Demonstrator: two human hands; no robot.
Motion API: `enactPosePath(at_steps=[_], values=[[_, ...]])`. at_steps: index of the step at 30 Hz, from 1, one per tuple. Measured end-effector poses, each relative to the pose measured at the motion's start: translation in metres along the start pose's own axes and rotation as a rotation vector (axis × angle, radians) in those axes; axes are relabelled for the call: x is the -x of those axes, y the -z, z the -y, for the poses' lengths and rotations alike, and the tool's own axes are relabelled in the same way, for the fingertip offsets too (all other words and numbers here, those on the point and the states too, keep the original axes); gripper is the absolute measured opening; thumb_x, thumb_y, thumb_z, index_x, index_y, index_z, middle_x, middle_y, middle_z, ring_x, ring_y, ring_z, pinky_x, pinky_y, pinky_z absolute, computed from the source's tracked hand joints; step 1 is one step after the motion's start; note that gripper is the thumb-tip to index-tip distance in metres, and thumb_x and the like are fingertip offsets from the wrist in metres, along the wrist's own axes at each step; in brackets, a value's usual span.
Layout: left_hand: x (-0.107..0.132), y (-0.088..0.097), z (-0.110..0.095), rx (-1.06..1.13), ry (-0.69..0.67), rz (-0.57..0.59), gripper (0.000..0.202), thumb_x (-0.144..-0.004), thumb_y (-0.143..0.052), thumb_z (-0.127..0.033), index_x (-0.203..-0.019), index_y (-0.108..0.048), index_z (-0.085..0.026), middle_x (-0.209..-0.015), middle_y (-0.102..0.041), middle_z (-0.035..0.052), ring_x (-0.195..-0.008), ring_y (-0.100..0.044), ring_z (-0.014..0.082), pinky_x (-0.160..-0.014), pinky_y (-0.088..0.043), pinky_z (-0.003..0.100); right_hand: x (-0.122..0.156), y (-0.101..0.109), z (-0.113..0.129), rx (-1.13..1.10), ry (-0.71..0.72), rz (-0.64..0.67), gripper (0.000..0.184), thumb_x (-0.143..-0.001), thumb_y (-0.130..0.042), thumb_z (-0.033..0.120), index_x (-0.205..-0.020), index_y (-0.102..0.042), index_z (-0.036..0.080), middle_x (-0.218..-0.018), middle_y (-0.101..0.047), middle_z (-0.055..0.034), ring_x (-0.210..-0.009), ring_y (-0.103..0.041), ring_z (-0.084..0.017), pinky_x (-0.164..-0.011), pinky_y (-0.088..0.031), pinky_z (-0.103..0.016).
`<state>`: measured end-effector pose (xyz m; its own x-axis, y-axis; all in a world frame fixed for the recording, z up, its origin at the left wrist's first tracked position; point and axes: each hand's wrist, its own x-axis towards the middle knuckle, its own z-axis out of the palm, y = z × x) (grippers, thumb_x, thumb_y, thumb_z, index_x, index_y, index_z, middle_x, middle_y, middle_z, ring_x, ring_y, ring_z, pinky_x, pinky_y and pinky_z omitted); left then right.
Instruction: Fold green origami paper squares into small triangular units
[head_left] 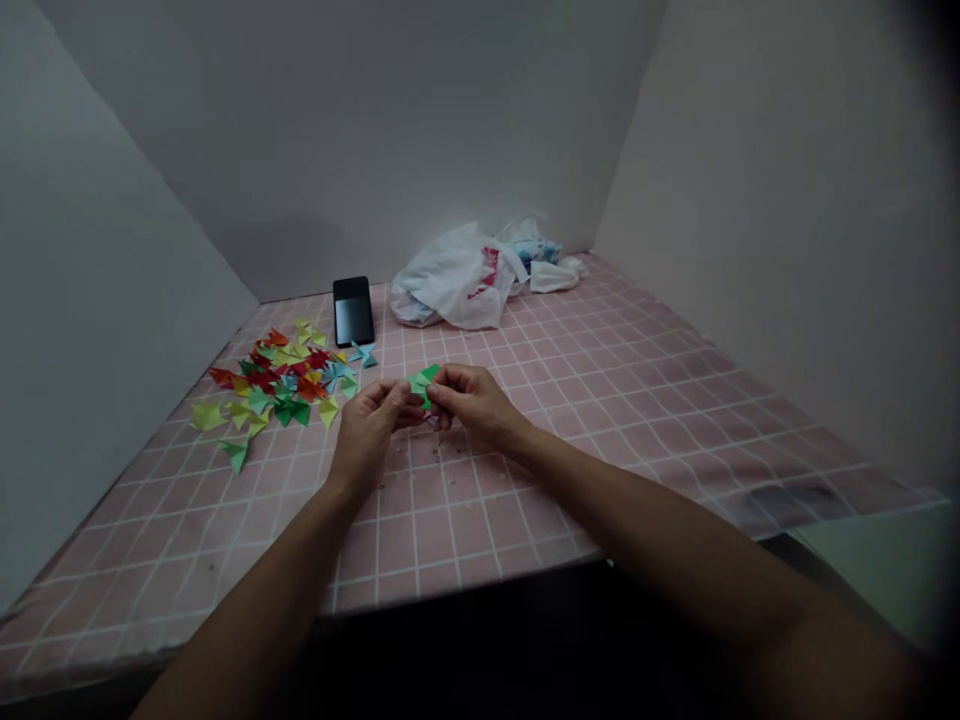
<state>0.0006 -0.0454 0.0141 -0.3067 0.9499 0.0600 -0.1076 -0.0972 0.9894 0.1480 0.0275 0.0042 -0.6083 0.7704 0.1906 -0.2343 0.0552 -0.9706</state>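
A small piece of green folded paper is held up over the table between my two hands. My left hand pinches its left side between thumb and fingers. On the other side, my right hand grips the paper's right edge, thumb in front. Fingers cover part of the paper, so its full shape is hidden. Left of my hands lies a loose pile of folded paper pieces in red, orange, yellow, green and light blue. A light green folded piece sits at the pile's near edge.
A dark phone lies behind the pile. White plastic bags with red print rest at the back, beside a blue-and-white packet and a crumpled white item. A pink checked cloth covers the table; pale walls enclose three sides.
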Motion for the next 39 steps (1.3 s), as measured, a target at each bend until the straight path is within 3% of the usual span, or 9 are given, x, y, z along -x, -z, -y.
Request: enactPosePath(at_steps=[4,13,20,25,29,34,39], values=[[0.0007,0.0004,0.0006,-0.054,-0.009,0.009,0.025,-0.073,-0.081,-0.038,-0.072,-0.070,-0.015,-0.066,-0.069,0.0007,-0.056,-0.062,0.0100,-0.060,-0.054,0.023,-0.0002,-0.0004,-0.0008,-0.009,0.007,0.013,0.027,-0.084,-0.072,0.034,-0.070,-0.056,0.018,-0.060,-0.060,0.0035,-0.048,-0.056,-0.008,-0.048,-0.050,-0.020],[0.0026,-0.0010,-0.0026,-0.080,-0.060,0.013,0.021,-0.076,-0.078,-0.034,-0.070,-0.068,-0.016,-0.064,-0.067,0.0000,-0.056,-0.061,0.0105,-0.060,-0.053,0.024,0.0009,0.0001,0.0019,-0.019,-0.007,0.055,0.028,-0.086,-0.070,0.038,-0.072,-0.056,0.018,-0.061,-0.062,0.0027,-0.048,-0.056,-0.008,-0.050,-0.050,-0.021],[0.0004,0.0010,-0.0036,0.031,-0.052,0.022,0.030,-0.068,-0.084,-0.027,-0.092,-0.070,-0.016,-0.080,-0.071,-0.0008,-0.068,-0.067,0.0119,-0.068,-0.058,0.026,-0.0011,0.0043,-0.0012,0.078,0.026,0.100,0.027,-0.086,-0.067,0.036,-0.071,-0.057,0.017,-0.058,-0.057,0.0037,-0.050,-0.054,-0.008,-0.048,-0.044,-0.019],[-0.0016,0.0031,-0.0034,-0.022,-0.083,0.058,0.035,-0.069,-0.082,-0.024,-0.102,-0.071,-0.017,-0.085,-0.073,0.0001,-0.070,-0.068,0.0116,-0.069,-0.058,0.025,-0.0018,0.0054,-0.0008,0.167,0.044,0.111,0.022,-0.085,-0.064,0.031,-0.069,-0.058,0.016,-0.062,-0.057,0.0028,-0.051,-0.053,-0.008,-0.048,-0.044,-0.019],[-0.0020,0.0040,-0.0033,-0.067,-0.091,0.063,0.027,-0.070,-0.081,-0.024,-0.094,-0.072,-0.016,-0.080,-0.072,-0.0004,-0.064,-0.066,0.0106,-0.066,-0.057,0.024,-0.0018,0.0051,0.0013,0.214,0.046,0.090,0.018,-0.086,-0.062,0.026,-0.072,-0.058,0.016,-0.066,-0.060,0.0019,-0.052,-0.054,-0.008,-0.048,-0.045,-0.020],[-0.0014,0.0030,-0.0043,-0.052,-0.060,0.049,0.026,-0.070,-0.082,-0.027,-0.090,-0.070,-0.016,-0.078,-0.070,-0.0015,-0.060,-0.066,0.0102,-0.063,-0.058,0.024,-0.0023,0.0045,0.0016,0.136,-0.003,0.097,0.018,-0.089,-0.063,0.026,-0.075,-0.056,0.017,-0.063,-0.059,0.0033,-0.050,-0.055,-0.008,-0.048,-0.045,-0.020],[-0.0002,0.0015,-0.0058,-0.031,-0.118,0.067,0.021,-0.071,-0.080,-0.024,-0.087,-0.070,-0.017,-0.076,-0.070,-0.0021,-0.060,-0.066,0.0102,-0.063,-0.059,0.024,-0.0025,0.0047,0.0006,0.057,-0.005,0.107,0.022,-0.087,-0.066,0.031,-0.075,-0.055,0.017,-0.060,-0.059,0.0045,-0.047,-0.055,-0.007,-0.046,-0.048,-0.019]])
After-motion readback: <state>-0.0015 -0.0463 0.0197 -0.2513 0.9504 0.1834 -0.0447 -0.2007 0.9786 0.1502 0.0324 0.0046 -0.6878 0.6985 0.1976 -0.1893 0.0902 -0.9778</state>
